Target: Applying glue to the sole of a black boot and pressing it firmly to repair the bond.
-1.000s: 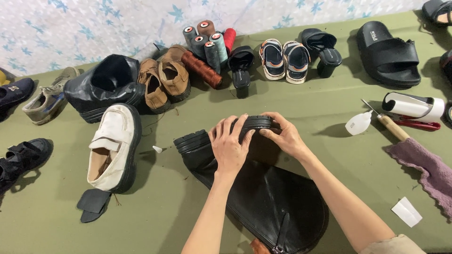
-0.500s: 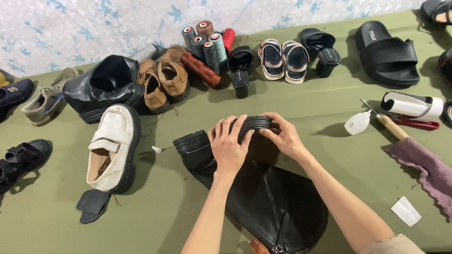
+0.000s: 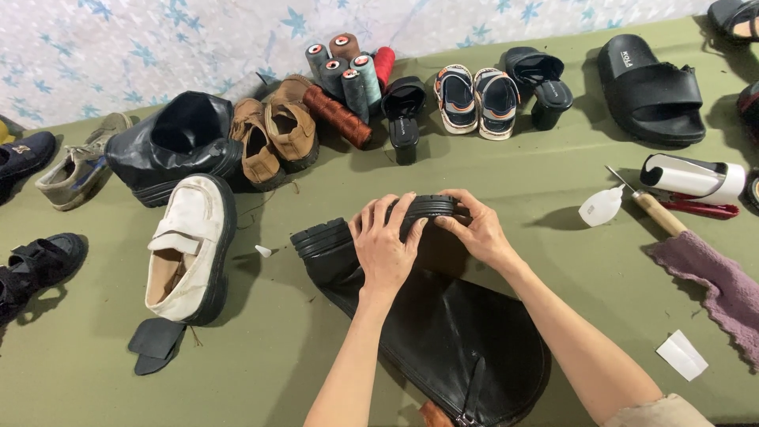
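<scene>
Both hands on a black boot.
Left hand (image 3: 385,247) and right hand (image 3: 477,234) curl their fingers closed over the ribbed sole (image 3: 428,209) of the black boot (image 3: 443,340).

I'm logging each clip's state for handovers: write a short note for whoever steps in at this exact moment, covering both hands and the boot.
Left hand: palm down, pressing on the ridged sole at the front of the black boot.
Right hand: gripping the toe end of the same sole from the other side.
The boot lies on its side on the green table, shaft toward the person, heel to the left.
Nearby: white shoe at left; small white bottle, wooden-handled tool and purple cloth at right.
Done: both hands are clamped on the sole.
Left: whether the sole is fully seated cannot be told from here.
</scene>
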